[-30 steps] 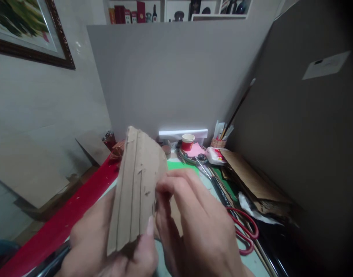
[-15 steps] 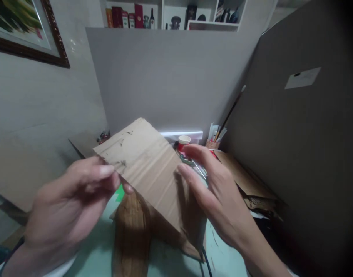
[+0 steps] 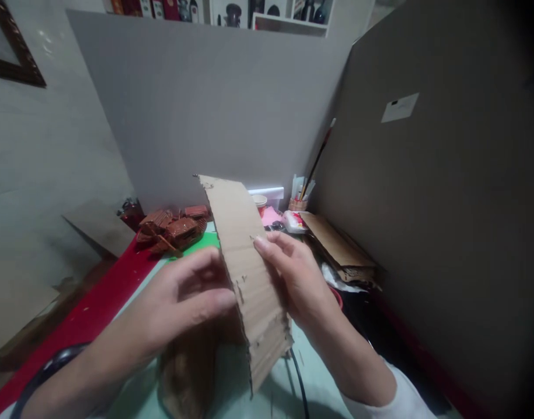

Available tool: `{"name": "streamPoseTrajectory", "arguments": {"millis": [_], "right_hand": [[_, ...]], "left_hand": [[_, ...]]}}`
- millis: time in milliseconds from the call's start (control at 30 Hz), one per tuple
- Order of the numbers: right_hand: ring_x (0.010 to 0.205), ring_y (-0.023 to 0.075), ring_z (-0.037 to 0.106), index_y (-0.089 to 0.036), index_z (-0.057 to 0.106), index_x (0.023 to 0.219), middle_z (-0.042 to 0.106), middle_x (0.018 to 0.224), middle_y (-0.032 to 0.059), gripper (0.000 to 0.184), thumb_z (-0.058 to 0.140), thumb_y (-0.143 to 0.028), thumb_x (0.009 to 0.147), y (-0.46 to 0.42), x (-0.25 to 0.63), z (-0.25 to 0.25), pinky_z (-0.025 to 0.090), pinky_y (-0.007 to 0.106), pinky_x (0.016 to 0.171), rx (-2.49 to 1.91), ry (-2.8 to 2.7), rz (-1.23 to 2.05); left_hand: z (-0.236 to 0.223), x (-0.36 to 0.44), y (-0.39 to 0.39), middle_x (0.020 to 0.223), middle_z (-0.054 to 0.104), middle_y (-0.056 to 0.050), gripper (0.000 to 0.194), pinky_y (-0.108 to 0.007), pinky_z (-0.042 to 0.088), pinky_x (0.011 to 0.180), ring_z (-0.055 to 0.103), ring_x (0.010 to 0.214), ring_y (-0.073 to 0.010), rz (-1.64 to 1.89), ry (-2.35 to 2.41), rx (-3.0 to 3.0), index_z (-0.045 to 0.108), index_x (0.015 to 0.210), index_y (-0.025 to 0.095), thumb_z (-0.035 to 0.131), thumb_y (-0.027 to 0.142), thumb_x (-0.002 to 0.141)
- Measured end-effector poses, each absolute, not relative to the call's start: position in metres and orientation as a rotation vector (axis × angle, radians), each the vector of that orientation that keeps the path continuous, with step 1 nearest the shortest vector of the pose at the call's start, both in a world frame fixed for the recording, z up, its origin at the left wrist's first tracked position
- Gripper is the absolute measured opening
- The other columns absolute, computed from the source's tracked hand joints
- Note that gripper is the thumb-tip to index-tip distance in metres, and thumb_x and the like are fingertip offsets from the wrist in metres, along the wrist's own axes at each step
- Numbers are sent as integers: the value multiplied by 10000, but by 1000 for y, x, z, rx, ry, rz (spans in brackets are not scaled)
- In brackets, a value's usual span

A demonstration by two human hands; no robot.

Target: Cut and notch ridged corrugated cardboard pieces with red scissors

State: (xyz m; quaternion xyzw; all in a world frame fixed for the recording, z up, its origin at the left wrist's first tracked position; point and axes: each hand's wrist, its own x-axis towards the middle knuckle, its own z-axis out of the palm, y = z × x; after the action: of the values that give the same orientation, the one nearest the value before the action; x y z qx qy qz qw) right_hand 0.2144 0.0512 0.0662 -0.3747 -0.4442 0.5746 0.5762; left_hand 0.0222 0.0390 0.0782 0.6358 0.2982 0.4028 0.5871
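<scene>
A torn-edged piece of corrugated cardboard point(image 3: 244, 233) stands tilted upright in front of me, between both hands. My right hand point(image 3: 297, 273) is closed on its right side, thumb on the near face. My left hand point(image 3: 192, 297) is at the left edge, its thumb against the edge and its fingers reaching behind, where the tips are hidden. Below the left hand lies a long brown wood-like piece point(image 3: 188, 372), partly covered by the hand and the cardboard. A dark cord point(image 3: 299, 378) runs beside the cardboard's lower end.
Reddish-brown carved-looking pieces point(image 3: 174, 227) sit at the back left, by a green sheet point(image 3: 203, 241). Stacked cardboard point(image 3: 340, 247) lies at right. A pen holder point(image 3: 298, 203) and a paper cup point(image 3: 260, 201) stand near the grey back panel point(image 3: 205, 110). The table point(image 3: 314, 372) is pale green.
The cardboard has turned steeper and narrower to my view. My right hand has closed on its side; my left hand has shifted right along its edge. The view has swung right.
</scene>
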Motion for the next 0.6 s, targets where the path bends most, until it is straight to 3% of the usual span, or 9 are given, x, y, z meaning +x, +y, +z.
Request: {"name": "streamPoseTrajectory", "arguments": {"millis": [100,200,267,433,600], "right_hand": [[589,105,559,-189,617,874,658,717,-26,327,817,-422,759,47,214,66,440,224,564,-872,-994,1333],[599,111,551,-195,605,870,650,718,-27,310,801,-417,776,44,214,64,437,230,571,-872,-960,1318],[601,115,535,-199,594,865,629,708,-35,307,802,-407,780,43,214,60,426,234,570,-876,-940,1319],[666,148,558,-197,593,878,627,752,-19,318,801,-415,775,45,214,49,439,264,618,-889,-892,1354],[721,164,580,-195,604,903,640,806,-7,306,768,-430,795,45,211,40,458,280,682,-915,-893,1399]], "left_hand": [[80,28,30,1249,765,11,263,-280,570,954,675,1181,-246,907,712,1496,772,1158,353,746,370,897],[83,38,23,1202,780,3,253,-244,594,793,716,1051,-234,951,765,1396,790,1138,345,737,376,893],[82,44,21,1186,784,-13,263,-250,587,780,722,1008,-230,953,794,1297,793,1145,326,721,385,899],[70,51,20,1316,736,-38,353,-299,579,781,694,1132,-285,868,735,1118,743,1245,310,710,391,903],[63,55,7,1356,724,-32,350,-337,523,971,610,1300,-293,892,731,988,734,1255,327,722,353,907]]}}
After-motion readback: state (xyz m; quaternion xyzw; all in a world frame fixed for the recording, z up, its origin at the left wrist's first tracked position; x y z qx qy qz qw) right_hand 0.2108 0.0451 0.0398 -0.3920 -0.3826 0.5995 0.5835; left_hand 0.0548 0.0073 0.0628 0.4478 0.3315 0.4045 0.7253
